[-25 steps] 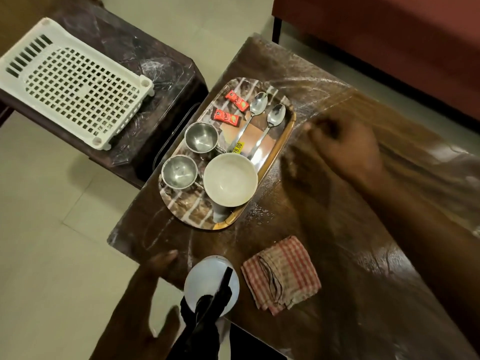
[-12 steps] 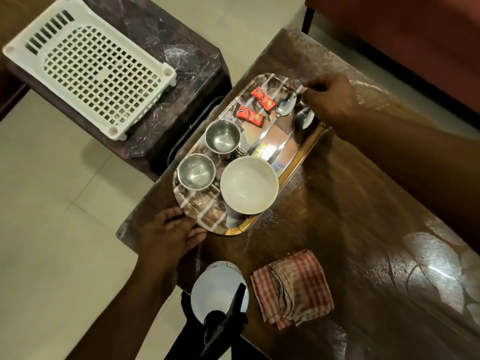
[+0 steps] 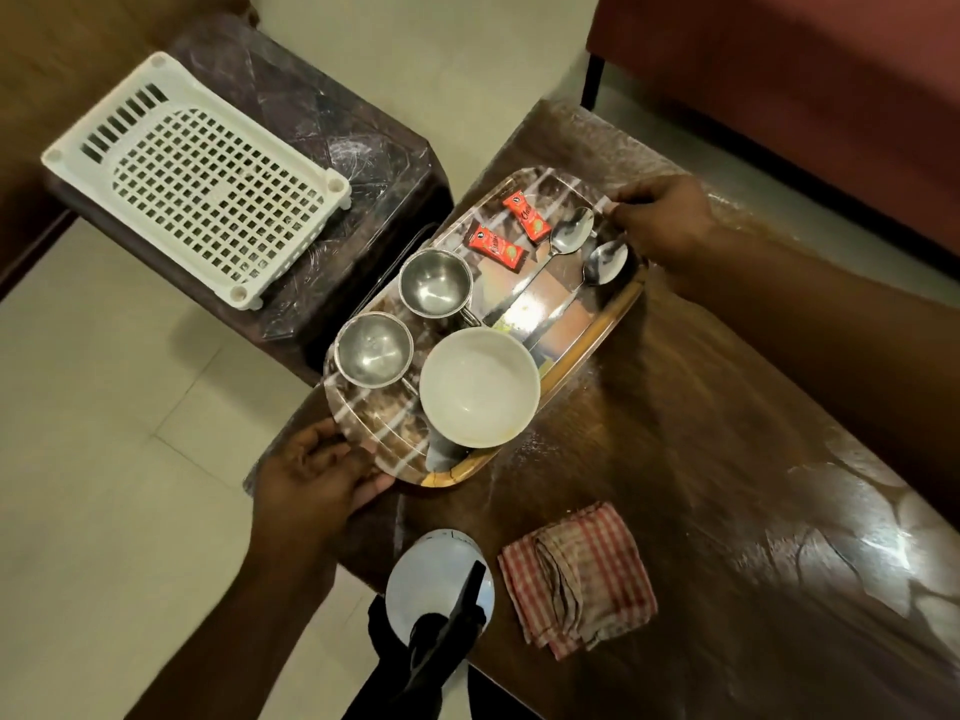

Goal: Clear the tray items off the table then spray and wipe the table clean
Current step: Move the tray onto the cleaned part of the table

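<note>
The left hand's (image 3: 306, 485) fingers (image 3: 332, 433) curled round the near corner of the tray (image 3: 587, 350); the right hand's (image 3: 667, 226) fingers (image 3: 623, 213) pinched its far rim. The glossy, wood-edged tray lay at the counter's (image 3: 701, 459) left edge, carrying a white bowl (image 3: 478, 387), two steel cups (image 3: 435, 291), two spoons (image 3: 571, 236) and two red sachets (image 3: 496, 247). Nearer stood a spray bottle (image 3: 441, 579) beside a checked cloth (image 3: 576, 579). A white basket (image 3: 192, 174) sat on the side table (image 3: 363, 148) to the left.

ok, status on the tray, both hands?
Left hand grips tray near end, right hand grips far end. Tray loaded, lift unclear. Spray bottle, cloth alongside, not blocking.
</note>
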Tool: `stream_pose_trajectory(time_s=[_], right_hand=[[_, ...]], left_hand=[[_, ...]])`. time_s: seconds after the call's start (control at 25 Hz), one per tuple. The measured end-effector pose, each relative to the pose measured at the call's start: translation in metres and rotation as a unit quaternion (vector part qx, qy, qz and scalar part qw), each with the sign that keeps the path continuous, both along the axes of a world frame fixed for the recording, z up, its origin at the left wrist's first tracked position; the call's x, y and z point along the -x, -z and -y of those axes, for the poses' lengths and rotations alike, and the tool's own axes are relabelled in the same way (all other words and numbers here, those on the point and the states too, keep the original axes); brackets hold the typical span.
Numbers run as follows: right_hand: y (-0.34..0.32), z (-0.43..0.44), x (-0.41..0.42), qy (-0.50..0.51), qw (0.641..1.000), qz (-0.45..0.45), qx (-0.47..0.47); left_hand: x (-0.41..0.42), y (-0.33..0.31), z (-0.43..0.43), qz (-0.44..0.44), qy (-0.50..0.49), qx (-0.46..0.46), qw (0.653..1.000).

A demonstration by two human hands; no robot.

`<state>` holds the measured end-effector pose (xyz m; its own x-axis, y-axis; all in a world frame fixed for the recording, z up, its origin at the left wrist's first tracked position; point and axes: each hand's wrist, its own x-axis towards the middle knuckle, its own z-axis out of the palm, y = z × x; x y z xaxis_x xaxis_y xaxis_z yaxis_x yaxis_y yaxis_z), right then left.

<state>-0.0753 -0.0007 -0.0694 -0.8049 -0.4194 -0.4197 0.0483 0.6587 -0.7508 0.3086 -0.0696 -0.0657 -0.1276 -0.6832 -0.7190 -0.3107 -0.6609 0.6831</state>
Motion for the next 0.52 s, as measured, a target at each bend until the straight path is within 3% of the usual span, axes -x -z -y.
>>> stream_pose_trajectory(time_s=[0.2,0.52], right_hand=[[-0.076,-0.057,-0.021,0.051,0.998,0.017,0.032],[-0.269,-0.175,-0.089,0.146,0.98,0.055,0.126]], left_hand=[[-0.012,-0.081,0.027,-0.007,0.097,0.04,0.994],[0.011,-0.27,0.062,-0.058,0.225,0.09,0.968]])
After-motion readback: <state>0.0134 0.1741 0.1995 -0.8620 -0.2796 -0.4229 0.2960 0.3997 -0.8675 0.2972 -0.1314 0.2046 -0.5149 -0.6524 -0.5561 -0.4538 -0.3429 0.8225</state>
